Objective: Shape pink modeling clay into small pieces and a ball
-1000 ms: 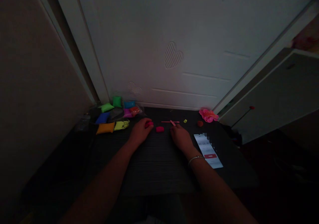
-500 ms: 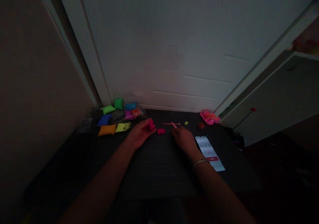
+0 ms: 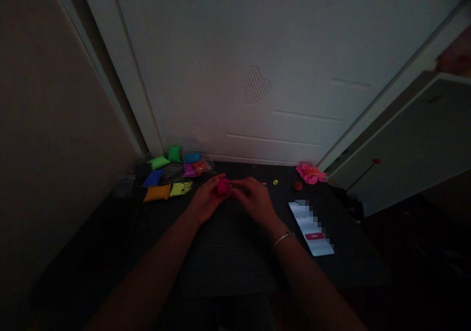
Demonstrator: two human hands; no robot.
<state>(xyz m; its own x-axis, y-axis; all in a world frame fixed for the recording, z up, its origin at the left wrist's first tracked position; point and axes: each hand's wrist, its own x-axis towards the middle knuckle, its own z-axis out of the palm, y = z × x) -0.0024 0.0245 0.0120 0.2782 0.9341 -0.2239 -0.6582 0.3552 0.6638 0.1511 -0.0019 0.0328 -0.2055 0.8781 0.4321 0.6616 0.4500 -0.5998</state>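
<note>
Left hand point(image 3: 206, 201) grasping pink lump point(image 3: 222, 187). Right hand point(image 3: 257, 201): grip can't be told, dim. Uneven finger pressure might dent lump.

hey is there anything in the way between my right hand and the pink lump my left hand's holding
Nothing visible; the fingertips of your right hand are at the pink lump in your left hand.

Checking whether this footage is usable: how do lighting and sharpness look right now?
Head view: dim overall, the near part of the black wood-grained desk sunk in shadow; the white-lit phone screen stands out brightest, blocky squares along its right edge; fine detail is lost on the rounded bright-pink lump in the left hand.
</note>
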